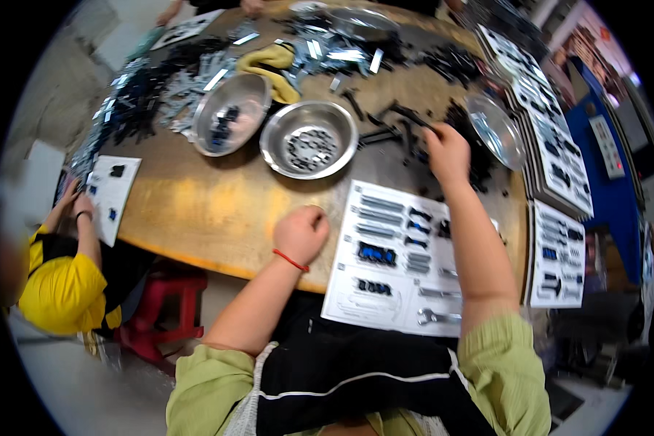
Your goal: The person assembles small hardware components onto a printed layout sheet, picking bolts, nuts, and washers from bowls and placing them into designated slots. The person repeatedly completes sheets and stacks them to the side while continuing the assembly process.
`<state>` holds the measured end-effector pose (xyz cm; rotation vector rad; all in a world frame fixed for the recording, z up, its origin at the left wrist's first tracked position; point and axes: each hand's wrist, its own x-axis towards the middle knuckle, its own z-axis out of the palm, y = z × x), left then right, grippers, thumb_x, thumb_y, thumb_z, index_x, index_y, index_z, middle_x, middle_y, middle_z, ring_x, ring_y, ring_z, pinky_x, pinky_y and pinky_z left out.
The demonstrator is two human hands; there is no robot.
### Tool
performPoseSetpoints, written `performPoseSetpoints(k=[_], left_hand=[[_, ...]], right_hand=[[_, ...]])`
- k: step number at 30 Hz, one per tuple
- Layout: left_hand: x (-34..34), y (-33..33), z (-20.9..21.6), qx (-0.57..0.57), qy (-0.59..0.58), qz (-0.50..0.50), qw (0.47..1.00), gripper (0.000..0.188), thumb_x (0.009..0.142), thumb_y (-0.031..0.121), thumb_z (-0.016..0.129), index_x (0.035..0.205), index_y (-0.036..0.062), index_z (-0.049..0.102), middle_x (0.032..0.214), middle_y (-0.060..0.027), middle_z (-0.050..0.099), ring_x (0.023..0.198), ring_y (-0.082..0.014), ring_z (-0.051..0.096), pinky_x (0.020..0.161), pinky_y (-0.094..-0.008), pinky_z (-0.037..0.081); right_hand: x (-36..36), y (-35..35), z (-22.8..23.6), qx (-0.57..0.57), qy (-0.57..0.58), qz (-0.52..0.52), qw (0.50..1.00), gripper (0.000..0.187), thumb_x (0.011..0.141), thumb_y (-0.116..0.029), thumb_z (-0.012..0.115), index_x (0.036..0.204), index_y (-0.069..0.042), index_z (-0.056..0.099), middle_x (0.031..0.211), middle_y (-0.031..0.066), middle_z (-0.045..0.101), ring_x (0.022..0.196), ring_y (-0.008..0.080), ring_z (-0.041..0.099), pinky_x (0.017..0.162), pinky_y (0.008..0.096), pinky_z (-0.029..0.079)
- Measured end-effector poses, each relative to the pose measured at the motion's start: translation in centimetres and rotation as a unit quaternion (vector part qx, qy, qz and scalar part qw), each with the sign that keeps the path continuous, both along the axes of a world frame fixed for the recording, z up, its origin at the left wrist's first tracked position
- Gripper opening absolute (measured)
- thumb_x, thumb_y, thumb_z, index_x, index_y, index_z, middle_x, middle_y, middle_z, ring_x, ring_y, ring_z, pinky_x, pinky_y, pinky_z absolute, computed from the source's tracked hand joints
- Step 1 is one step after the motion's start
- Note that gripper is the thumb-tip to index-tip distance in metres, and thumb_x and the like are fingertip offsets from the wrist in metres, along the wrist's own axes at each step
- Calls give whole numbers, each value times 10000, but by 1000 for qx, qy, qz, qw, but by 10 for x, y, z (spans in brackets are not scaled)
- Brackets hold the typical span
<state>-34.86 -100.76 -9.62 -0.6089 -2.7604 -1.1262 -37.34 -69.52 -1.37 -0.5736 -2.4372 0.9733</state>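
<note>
My right hand [450, 154] is over the scattered black parts on the right of the table. Its fingertips are closed on the end of a long, thin black part [414, 116]. My left hand [303, 234], with a red cord at the wrist, rests near the table's front edge with its fingers curled in. What they hold, if anything, is hidden. Between my forearms lies a printed sheet [341, 309] with pictures of parts and a wrench. Beyond my left hand stands a steel bowl [275, 138] with many small dark-rimmed pieces in it.
A second steel bowl [248, 91] with dark pieces tilts beside the first. Behind them lie a yellow cloth [272, 62] and heaps of metal strips [189, 87]. At the right are another bowl [507, 149] and stacked sheets [559, 251]. A person in yellow [65, 294] works at the left.
</note>
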Motion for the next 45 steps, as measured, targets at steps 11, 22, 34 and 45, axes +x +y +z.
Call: performPoseSetpoints(k=[11,22,34,45], left_hand=[[38,9,48,203,-185,-192,942,266,844,143,703,1080,19,687,799,-66,630,683,-126,576,646,-274,491],[93,43,51,323,-384,-261,825,159,894,134,647,991,7,646,802,-79,691,689,-145,640,626,-280,517],[111,-11,43,330,-480,-216,783,192,905,81,687,1077,13,638,867,-33,665,708,-82,593,626,-240,497],[122,-19,9,-14,-10,-236,972,238,682,109,825,890,75,717,851,-44,616,757,-220,619,635,-319,499]], right_hand=[[149,-79,54,-26,110,186,976,163,905,-14,551,1043,5,636,907,70,594,819,167,557,755,277,447],[197,-136,16,98,90,262,956,386,784,-32,678,1163,0,616,1114,159,585,1041,338,541,922,414,414],[241,-116,-18,-26,-34,293,955,227,722,-44,769,907,-39,638,879,105,603,791,293,624,668,363,507],[258,-121,-48,99,-118,234,960,147,751,-111,747,861,-46,675,1041,106,552,816,284,628,650,374,525]])
